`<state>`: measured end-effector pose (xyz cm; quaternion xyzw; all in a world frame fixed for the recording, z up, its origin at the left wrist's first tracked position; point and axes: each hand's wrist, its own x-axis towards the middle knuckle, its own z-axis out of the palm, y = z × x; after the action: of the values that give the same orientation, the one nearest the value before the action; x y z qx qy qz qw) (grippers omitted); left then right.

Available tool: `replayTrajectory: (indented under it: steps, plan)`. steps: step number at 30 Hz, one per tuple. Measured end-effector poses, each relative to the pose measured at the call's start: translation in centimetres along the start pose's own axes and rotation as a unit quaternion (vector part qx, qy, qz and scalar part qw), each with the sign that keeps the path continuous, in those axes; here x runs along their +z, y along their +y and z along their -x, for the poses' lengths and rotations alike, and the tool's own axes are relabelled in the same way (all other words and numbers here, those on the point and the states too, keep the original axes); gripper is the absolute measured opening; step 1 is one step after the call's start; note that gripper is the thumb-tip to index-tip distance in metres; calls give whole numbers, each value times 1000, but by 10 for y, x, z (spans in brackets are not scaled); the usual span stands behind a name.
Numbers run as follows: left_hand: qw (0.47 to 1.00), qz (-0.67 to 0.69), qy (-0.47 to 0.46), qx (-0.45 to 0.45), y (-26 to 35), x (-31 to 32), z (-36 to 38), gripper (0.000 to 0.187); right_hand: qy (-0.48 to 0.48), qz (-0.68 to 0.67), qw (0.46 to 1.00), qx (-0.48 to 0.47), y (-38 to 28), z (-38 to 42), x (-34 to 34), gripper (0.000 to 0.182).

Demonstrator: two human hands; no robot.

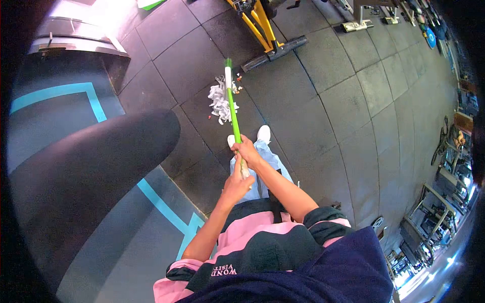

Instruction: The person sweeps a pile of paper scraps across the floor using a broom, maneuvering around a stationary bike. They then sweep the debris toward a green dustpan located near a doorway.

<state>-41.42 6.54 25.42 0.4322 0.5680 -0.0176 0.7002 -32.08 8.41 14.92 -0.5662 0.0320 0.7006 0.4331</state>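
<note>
With both the left hand (235, 186) and right hand (247, 151) clamped around the green broom handle (233, 108), sweeping is under way; next, draw the paper scraps (219, 100) on the rubber floor tiles (313, 121) into one heap.

Shirt (237, 252) reads "WOND" and "VISIT", upside down.

The broom handle (233, 108) looks like smooth, glossy green plastic, gripped by both the left hand (235, 185) and the right hand (247, 150). The scraps (220, 101) at its far end look like crumpled white paper, lying on matt, finely grained dark rubber floor tiles (323, 116). The yellow frame (262, 25) near the floor's top edge looks like painted metal.
</note>
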Motion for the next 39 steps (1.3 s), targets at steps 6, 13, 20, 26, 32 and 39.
replayTrajectory:
  steps: [6,13,20,26,32,39]
  plan:
    - [988,-144,-59,1,2,-1,50,83,42,141,989,-32,9,44,-2,49]
    - [995,-40,-84,-27,-36,-16,34,74,103,111,988,18,61,24,-8,29]
    - [988,144,-49,-42,10,-49,-38,70,105,106,989,6,17,-49,23,16]
    - [986,163,-24,5,19,-73,-49,71,72,104,992,-17,3,-81,46,19]
    - [999,-43,-14,26,-6,-56,4,77,88,157,981,-68,8,-15,50,32]
    - [983,131,-120,-49,-19,-52,12,79,142,229,962,-33,61,-17,8,31]
